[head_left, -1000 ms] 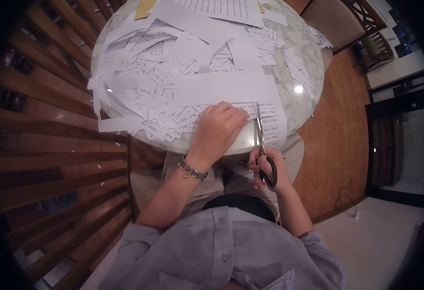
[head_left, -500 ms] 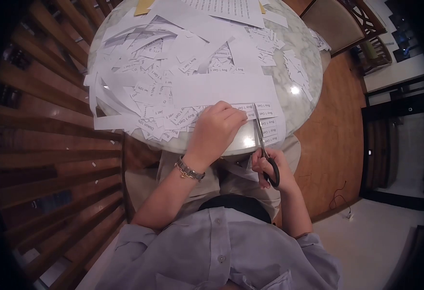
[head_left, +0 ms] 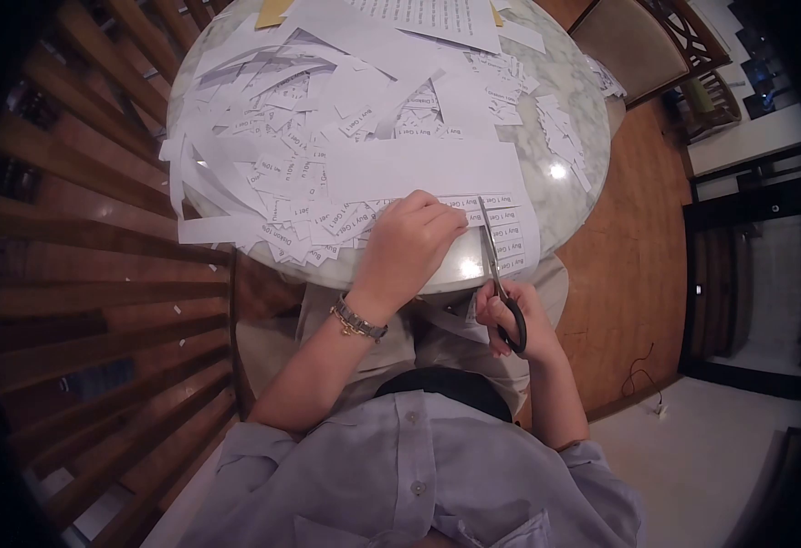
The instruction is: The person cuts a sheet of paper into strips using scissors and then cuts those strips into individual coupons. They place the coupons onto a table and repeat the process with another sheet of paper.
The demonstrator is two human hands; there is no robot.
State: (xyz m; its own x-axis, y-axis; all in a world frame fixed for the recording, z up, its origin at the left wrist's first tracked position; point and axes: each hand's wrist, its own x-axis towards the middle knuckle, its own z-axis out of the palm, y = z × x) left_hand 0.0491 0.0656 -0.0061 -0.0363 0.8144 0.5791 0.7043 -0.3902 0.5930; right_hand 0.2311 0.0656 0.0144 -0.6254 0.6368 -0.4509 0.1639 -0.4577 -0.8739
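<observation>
My right hand grips black-handled scissors, their blades pointing away from me across a sheet printed in rows. "Buy 1 Get 1" lines show on the rows near the blades. With its fingers pinched on the printed strips just left of the blades, my left hand holds the paper; its fingertips are partly hidden. A blank white paper lies right behind both hands. To the left spreads a pile of small cut paper slips, some reading "Buy 1 Get" or "Diskon 10%".
Everything lies on a round marble table. Long curled paper offcuts rest at its left. Another printed sheet is at the far side, and more slips lie at the right. A chair stands back right; wooden slats run along the left.
The scissors' handles have drawn slightly closer together in my right hand. My left hand stays in place on the paper.
</observation>
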